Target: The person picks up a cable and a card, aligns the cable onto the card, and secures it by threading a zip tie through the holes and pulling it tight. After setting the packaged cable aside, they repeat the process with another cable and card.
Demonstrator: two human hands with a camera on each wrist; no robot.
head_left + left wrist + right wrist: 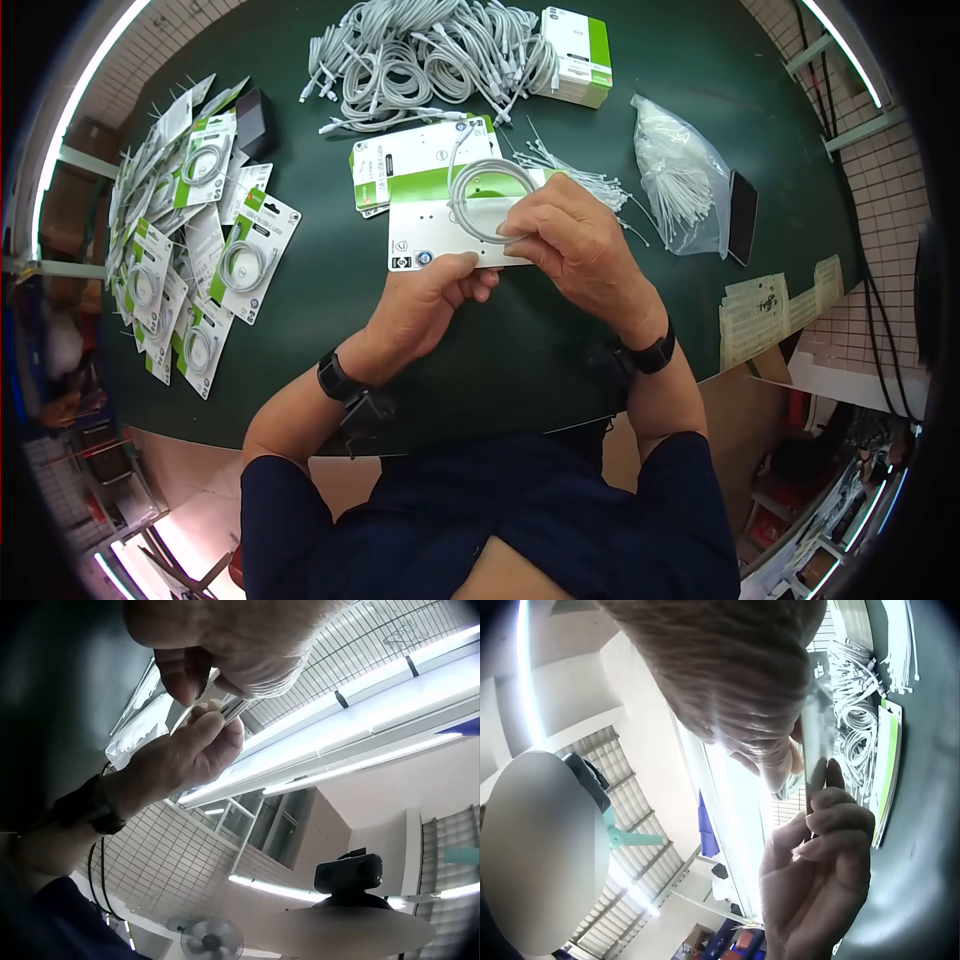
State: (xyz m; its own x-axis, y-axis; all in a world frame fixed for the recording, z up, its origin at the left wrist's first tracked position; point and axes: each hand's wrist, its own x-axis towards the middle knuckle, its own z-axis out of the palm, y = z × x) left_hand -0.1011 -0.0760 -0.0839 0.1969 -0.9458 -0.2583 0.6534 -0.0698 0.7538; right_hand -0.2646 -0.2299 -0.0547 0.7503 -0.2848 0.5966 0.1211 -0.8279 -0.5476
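Observation:
In the head view a white and green card (440, 228) is held up over the table, with a coiled grey cable (462, 205) against its face. The left hand (425, 300) pinches the card's lower edge between thumb and fingers. The right hand (590, 245) pinches the coil's lower right side with thumb and fingertips, at the card's right part. In the right wrist view the card (819, 735) is seen nearly edge-on, between the right hand (742, 682) and the left hand (821, 862). The left wrist view shows the right hand (180, 761) beyond the left hand (225, 637).
More cards (415, 150) lie just behind. A heap of coiled cables (430, 60) and a box (577, 55) are at the back. White ties (575, 178), a bag of ties (680, 180) and a phone (742, 220) are at right. Carded cables (200, 240) pile up at left.

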